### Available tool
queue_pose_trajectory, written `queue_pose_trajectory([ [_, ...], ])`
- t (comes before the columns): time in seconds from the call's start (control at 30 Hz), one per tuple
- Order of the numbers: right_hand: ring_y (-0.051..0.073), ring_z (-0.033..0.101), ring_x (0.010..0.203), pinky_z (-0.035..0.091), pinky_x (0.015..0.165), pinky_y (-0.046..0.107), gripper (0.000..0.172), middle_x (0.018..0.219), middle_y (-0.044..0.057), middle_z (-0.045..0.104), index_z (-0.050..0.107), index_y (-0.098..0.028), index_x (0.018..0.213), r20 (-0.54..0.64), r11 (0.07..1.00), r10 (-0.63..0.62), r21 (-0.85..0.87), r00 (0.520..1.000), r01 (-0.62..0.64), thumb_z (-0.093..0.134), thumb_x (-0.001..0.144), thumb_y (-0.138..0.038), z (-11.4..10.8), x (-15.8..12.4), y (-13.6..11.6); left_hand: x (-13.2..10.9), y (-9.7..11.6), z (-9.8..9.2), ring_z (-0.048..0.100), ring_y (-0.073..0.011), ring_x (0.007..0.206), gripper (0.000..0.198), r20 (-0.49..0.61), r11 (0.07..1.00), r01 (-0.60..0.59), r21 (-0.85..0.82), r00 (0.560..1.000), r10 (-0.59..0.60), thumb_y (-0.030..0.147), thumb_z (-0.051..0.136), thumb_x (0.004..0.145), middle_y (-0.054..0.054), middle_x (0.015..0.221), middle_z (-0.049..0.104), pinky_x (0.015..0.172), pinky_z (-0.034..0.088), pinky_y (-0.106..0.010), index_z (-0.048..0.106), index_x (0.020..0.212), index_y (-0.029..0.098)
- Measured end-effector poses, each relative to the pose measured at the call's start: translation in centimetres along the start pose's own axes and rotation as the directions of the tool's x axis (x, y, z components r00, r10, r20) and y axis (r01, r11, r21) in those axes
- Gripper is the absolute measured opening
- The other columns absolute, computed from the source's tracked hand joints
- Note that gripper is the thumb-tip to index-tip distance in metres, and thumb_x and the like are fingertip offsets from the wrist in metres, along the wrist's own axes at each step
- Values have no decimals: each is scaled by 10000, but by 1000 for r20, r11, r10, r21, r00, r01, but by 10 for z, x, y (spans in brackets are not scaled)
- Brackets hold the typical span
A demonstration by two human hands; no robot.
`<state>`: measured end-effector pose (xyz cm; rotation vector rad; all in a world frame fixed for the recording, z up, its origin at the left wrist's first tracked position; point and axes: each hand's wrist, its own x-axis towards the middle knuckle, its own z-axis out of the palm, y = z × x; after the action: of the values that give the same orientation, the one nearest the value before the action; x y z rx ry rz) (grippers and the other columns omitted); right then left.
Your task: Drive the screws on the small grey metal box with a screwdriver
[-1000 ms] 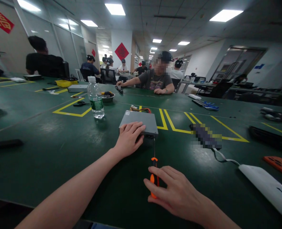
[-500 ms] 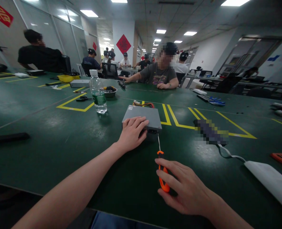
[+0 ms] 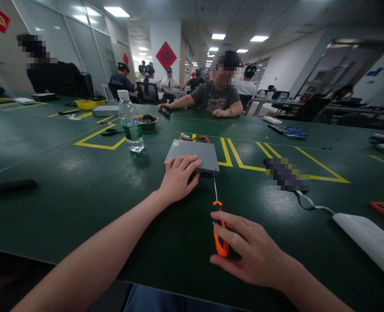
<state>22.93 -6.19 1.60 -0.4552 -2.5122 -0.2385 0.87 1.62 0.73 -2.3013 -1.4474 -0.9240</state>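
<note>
On the green table sits a grey metal power supply unit (image 3: 204, 154), with a bundle of coloured wires at its far side. My left hand (image 3: 182, 175) is laid over its near left part, fingers on top and thumb down at the front face, steadying it. In my right hand (image 3: 246, 247), between fingers and thumb, is an orange and black screwdriver (image 3: 221, 242). Its thin shaft points away from me, and the tip meets the lower right corner of the unit's front face. The exact spot under the tip is too small to make out.
A water bottle (image 3: 132, 123) stands left of the unit, with a bowl of tools (image 3: 148, 123) behind it. To the right lie a blurred dark device (image 3: 284, 175) on a white cable and a white case (image 3: 367, 238). A person (image 3: 217, 93) sits across the table.
The screwdriver handle has turned a little in my right hand, its tip still at the unit's corner. My left hand stays on the unit. The view has shifted slightly.
</note>
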Motion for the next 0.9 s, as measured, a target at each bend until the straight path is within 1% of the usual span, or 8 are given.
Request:
queue_pose_trajectory([
  [0.1,217,590,1006,520,769,322,307,1118,181,579,514,-125,1138,70,1000,-10,7,997,9,437,895,-295,-4,2,-1,0,0,0,426,-238,1191,346,4,1000,5,-2,1000,-5,294,462,862,-32,1300,520,948,264,-416,491,1205,256],
  [0.2,207,604,929,510,739,322,286,1080,161,593,551,-165,1126,96,999,-40,-25,995,42,464,887,-298,-4,6,-1,0,0,0,424,-238,1192,345,5,1000,3,-3,1000,-3,291,453,866,-35,1305,516,943,264,-415,488,1208,256],
  [0.4,172,613,847,499,689,281,166,955,140,637,562,-133,887,-34,1000,-24,-7,999,24,504,875,-288,3,5,0,0,0,-1,421,-239,1195,346,17,1000,4,-2,1000,-4,299,453,866,-34,1307,514,941,265,-416,487,1207,255],
  [0.5,160,613,784,488,661,282,213,947,127,647,543,-154,814,-64,1000,-26,-19,998,25,509,878,-355,3,3,1,0,1,0,421,-237,1194,354,17,1000,6,0,1000,-6,300,456,865,-31,1306,513,948,264,-418,482,1216,259],
  [0.6,180,608,782,482,661,305,264,1004,128,625,580,-169,924,44,999,-10,-51,999,12,506,871,-417,-1,3,2,0,1,0,419,-238,1194,359,13,1000,9,-5,1000,-9,293,466,860,-28,1304,515,955,264,-418,484,1218,268],
  [0.67,196,605,822,487,680,314,264,1037,127,604,588,-189,1001,112,999,18,-31,994,-14,504,866,-400,-5,3,2,0,1,-1,421,-237,1193,356,15,1000,10,-9,1000,-10,287,465,861,-28,1306,513,956,265,-416,488,1216,270],
  [0.8,210,595,910,506,732,321,279,1097,137,573,576,-175,1072,106,998,49,43,993,-53,476,827,-261,-9,3,1,0,0,0,418,-238,1198,352,11,1000,10,-3,1000,-10,288,465,859,-26,1315,506,955,266,-419,487,1210,268],
  [0.9,213,596,937,512,744,322,295,1121,148,573,563,-162,1102,100,998,48,37,994,-52,471,837,-253,-7,3,0,0,0,0,420,-237,1199,347,16,1000,7,5,1000,-8,291,463,860,-25,1314,508,954,268,-421,479,1207,268],
])
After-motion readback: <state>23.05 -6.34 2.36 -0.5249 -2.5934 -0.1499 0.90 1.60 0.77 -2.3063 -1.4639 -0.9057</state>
